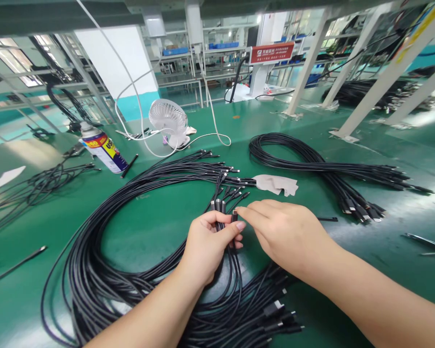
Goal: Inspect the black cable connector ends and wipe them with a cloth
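Over the green surface (145, 224), steady the connectors (234, 217) your left fingers (230, 233) pinch; your right fingers' (255, 219) grip is unclear.

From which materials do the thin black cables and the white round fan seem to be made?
Thin black cables: probably satin rubber or plastic sheathing, as they curve smoothly with soft highlights; a rectangular plug tip looks metallic, being bright. White round fan: likely smooth plastic, from its pale, finely slotted, moulded look.
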### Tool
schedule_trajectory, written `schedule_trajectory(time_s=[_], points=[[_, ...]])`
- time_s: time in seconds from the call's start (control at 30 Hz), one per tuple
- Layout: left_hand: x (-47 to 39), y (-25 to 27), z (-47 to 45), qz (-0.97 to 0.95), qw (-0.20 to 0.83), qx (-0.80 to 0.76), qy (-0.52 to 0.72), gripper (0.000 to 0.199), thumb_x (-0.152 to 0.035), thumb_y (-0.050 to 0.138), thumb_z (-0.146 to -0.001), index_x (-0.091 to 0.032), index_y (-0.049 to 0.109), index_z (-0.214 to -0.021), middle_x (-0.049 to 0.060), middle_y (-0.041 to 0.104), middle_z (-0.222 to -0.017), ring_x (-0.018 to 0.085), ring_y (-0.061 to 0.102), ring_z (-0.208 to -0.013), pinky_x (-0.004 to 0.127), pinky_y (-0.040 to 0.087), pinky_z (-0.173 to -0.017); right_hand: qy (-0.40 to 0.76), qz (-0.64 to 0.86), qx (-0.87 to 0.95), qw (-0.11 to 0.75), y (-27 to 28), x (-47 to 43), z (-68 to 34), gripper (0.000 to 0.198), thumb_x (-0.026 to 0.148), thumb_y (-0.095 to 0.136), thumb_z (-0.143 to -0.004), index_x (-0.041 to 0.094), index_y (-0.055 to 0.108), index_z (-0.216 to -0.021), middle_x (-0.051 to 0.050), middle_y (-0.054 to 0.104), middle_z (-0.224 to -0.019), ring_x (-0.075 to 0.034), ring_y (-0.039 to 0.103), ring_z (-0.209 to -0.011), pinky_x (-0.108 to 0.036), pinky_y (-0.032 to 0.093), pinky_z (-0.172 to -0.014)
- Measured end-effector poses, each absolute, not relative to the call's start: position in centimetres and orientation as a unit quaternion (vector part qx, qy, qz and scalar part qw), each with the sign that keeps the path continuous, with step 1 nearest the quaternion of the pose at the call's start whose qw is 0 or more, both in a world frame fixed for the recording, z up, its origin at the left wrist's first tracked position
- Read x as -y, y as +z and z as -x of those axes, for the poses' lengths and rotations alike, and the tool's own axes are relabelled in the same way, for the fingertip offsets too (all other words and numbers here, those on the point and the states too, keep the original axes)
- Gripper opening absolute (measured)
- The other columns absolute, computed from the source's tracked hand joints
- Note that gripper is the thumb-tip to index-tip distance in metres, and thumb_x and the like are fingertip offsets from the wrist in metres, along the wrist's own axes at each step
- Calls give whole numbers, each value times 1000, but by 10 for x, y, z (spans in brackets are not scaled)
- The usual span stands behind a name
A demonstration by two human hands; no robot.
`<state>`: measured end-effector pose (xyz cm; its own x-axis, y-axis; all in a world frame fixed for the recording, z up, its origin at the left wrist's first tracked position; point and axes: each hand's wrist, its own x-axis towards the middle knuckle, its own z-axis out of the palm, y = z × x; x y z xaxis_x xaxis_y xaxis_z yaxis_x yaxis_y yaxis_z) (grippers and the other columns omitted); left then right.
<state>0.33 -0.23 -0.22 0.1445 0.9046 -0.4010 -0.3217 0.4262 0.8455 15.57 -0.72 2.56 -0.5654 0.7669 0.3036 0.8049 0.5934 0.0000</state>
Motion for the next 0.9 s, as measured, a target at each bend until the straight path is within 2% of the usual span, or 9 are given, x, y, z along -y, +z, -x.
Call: schedule_trajectory(time_s=[0.7, 0.8, 0.9], points=[[2, -4, -3, -302, 696, -482, 438, 35, -26, 86, -53, -10, 60, -69, 2, 62, -55, 10, 57, -46, 18, 48, -44, -74, 455, 875, 146, 27, 7, -156, 23, 7, 47, -82, 14, 67, -92, -7, 67, -81, -16, 59, -68, -27, 36, -56], [2, -5, -3, -302, 696, -479, 441, 35, -28, 86, -53, -10, 62, -71, 2, 62, -58, 10, 58, -49, 19, 50, -46, -32, 479, 861, 168, 29, 6, -157, 24, 10, 44, -85, 15, 67, -92, -7, 67, -82, -17, 60, -70, -26, 38, -58], [2, -5, -2, -304, 696, -477, 443, 35, -28, 87, -53, -10, 63, -71, 1, 62, -58, 11, 58, -50, 20, 51, -47, 79, 516, 832, 188, 29, 2, -160, 23, 16, 42, -89, 18, 65, -93, -5, 66, -84, -16, 60, -71, -25, 40, -60]])
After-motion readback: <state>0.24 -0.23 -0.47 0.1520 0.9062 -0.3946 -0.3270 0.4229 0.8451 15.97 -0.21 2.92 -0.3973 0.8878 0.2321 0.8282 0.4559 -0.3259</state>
